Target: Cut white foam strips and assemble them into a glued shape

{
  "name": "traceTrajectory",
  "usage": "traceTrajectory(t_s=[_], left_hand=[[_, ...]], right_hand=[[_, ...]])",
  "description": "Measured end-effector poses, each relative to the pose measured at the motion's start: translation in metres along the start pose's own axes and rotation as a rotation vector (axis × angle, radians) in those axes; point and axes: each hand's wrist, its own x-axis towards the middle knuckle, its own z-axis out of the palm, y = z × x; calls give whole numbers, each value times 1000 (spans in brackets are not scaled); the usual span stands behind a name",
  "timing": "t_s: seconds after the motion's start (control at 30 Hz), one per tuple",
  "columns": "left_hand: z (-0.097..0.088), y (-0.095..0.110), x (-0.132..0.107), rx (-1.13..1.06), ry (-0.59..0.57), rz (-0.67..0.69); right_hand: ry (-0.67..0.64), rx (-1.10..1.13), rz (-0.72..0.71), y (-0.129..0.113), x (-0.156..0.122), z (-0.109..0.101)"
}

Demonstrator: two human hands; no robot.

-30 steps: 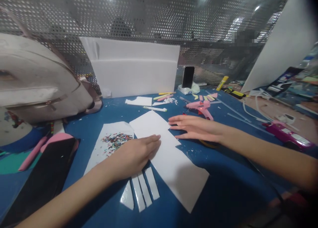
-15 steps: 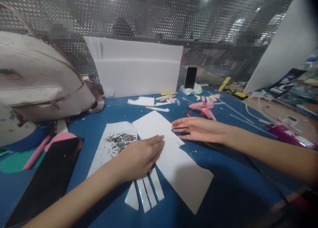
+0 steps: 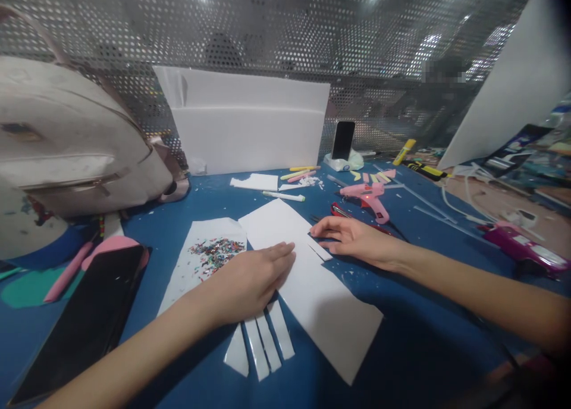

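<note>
My left hand lies flat, palm down, on a long white sheet that runs diagonally across the blue table; its fingers are stretched out and hold nothing. My right hand rests at the sheet's right edge. Its fingers point left and its fingertips touch the paper beside a narrow, partly cut strip. Several cut white strips lie just below my left wrist. Red-handled scissors lie right behind my right hand.
A second white sheet with a pile of coloured confetti lies left of the long sheet. A pink glue gun, markers, an upright phone, a folded white board, a pale backpack and a dark tablet surround the work spot.
My right hand has drawn back toward me and closed its spread fingers onto the sheet's right edge, uncovering the scissors. A short strip now shows at that edge. My left hand stays put.
</note>
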Motion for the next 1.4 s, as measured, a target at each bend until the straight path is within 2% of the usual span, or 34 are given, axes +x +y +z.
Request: traceTrajectory(t_s=[0.07,0.17,0.23,0.3,0.5,0.93,1.03,1.13,1.27,1.33,1.4], left_hand=[[0,-1,0,5,-8,-2],[1,-2,1,11,-20,-6],[1,-2,1,12,-26,-10],[1,-1,0,13,-31,-15],[-1,0,0,18,-61,-37],[-1,0,-1,24,-105,-77],[-1,0,0,11,-106,-80],[-1,0,1,-2,-107,-82],[-2,0,1,-26,-106,-85],[-1,0,1,-38,-103,-90],[-1,0,1,-57,-100,-91]], right_hand=[[-43,-62,-87,-1,-4,5],[-97,-405,-232,-6,-9,11],[-65,-670,-297,-6,-10,12],[-17,-810,-301,-4,-8,8],[86,-885,-149,7,-6,-5],[4,-940,-160,4,-5,-9],[-38,-1008,-244,4,-7,-11],[-60,-1160,-431,8,-11,-14],[65,-1387,-711,16,-13,-20],[127,-1406,-754,17,-10,-21],[148,-1350,-724,15,-7,-22]])
